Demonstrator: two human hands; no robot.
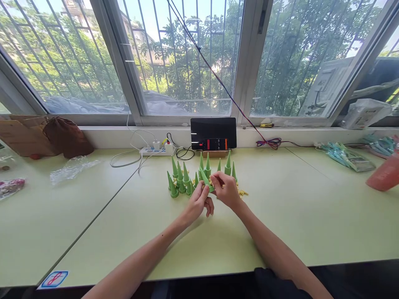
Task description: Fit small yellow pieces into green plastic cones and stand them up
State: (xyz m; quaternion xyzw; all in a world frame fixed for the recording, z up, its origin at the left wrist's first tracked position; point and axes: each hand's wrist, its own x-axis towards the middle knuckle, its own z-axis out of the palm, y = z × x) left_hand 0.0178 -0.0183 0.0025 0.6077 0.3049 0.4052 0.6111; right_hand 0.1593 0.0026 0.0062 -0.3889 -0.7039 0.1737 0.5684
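My left hand (196,203) is closed around the base of a green plastic cone spike (205,178), which tilts with its point up and to the left. Close beside it, my right hand (227,190) pinches with thumb and forefinger near the cone's base; whatever lies between those fingertips is too small to make out. Several more green cone spikes (173,190) stand upright on the table just beyond both hands. Small yellow pieces (243,193) are scattered among and beside them, partly hidden by my hands.
Behind the cones, a black tablet (213,124) and a phone showing a timer (215,144) lean by the sill. A power strip (157,150) with cables sits to their left. A brown bag (67,137) is far left; a red container (384,174) lies at right.
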